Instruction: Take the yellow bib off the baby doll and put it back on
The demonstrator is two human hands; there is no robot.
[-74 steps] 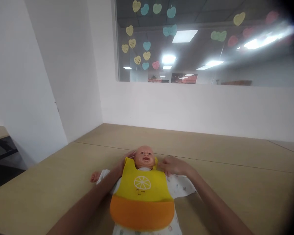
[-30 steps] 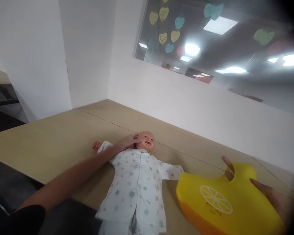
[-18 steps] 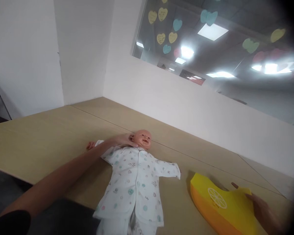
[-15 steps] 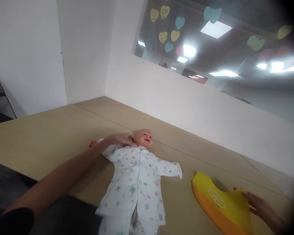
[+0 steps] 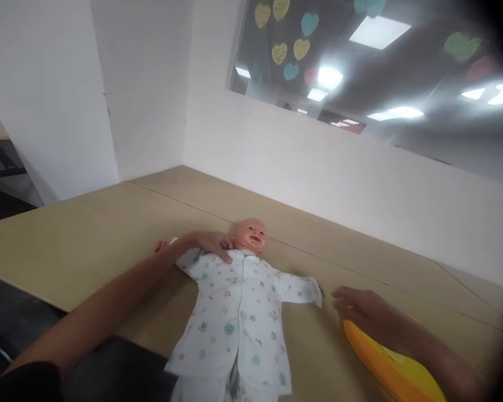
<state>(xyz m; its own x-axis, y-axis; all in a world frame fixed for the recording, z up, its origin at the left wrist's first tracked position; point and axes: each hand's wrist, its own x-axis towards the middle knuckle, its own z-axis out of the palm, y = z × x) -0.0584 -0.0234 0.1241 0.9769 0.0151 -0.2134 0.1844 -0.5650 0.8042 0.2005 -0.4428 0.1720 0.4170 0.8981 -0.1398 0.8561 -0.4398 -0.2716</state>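
Observation:
A baby doll (image 5: pixel 251 234) lies on its back on the table, in a white shirt (image 5: pixel 230 312) with small coloured prints. On the doll's shoulder beside the neck rests my left hand (image 5: pixel 216 244). Its fingers are curled and the thumb lies along the shirt; whatever is under the fingers is hidden. To the right of the doll, my right hand (image 5: pixel 362 307) has its bent fingers on the upper end of a yellow and orange bib (image 5: pixel 396 368). Hand and forearm cover much of the bib, which looks tilted, and the fingertips are slightly blurred.
The wooden table (image 5: pixel 109 223) runs back to a white wall (image 5: pixel 318 184) and a corner. Above the wall is a window (image 5: pixel 352 84) with heart-shaped notes (image 5: pixel 279 53). The table's front edge is at the lower left, with dark floor below.
My right hand has moved left from the bib's right part to its upper left end, and the bib has tilted. My left hand's fingers have curled, with the thumb now on the shirt.

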